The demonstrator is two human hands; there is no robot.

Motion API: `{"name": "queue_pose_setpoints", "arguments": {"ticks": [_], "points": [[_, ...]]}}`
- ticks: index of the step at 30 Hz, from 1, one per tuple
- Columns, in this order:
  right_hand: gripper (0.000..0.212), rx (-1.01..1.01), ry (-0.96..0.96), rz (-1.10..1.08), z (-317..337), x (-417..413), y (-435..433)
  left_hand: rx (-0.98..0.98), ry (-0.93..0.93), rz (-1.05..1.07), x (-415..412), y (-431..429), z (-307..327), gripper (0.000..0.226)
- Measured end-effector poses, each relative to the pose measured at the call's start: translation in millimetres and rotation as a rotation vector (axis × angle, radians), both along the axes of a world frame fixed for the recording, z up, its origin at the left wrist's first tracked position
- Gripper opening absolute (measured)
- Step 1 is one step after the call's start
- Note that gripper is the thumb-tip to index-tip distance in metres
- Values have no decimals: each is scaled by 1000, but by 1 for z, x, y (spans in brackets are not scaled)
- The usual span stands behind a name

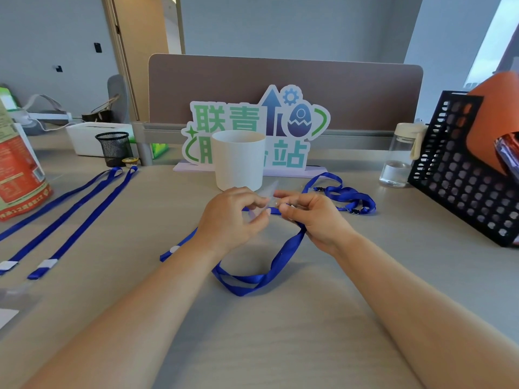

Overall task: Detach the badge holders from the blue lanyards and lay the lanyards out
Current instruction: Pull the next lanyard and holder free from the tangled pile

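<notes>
A white cup (238, 160) stands on the pale worktop (280, 318), just in front of a cut-out sign (283, 124) with green and blue characters, an arrow, a gear and an egg. Behind the sign runs a brown partition (280, 80). To the right, a clear bottle (400, 155) holding a little water stands beside a black perforated basket (460, 181) with an orange folder (497, 122) in it. At the left are a black mesh pen pot (114, 148), a small yellow-lidded tub (130, 161) just beside it, a white box (87, 140) behind, and a red and green packet (16, 175) at the edge.
</notes>
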State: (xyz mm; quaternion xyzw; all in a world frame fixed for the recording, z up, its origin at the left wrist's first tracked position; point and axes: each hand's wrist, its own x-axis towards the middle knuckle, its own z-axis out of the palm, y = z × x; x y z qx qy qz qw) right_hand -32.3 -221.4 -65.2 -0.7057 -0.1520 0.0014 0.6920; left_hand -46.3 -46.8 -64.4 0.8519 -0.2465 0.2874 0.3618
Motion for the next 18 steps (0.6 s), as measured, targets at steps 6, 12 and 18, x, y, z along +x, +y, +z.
{"name": "queue_pose_setpoints", "arguments": {"ticks": [6, 12, 18], "points": [[20, -23, -10, 31, -3, -2, 1, -124, 112, 7, 1, -1, 0, 14], [19, -90, -80, 1, -3, -5, 2, -227, 243, -40, -3, -1, 3, 11], [22, -104, -113, 10, -2, -10, 4, -245, 271, -45, 0, 1, 3, 8]]}}
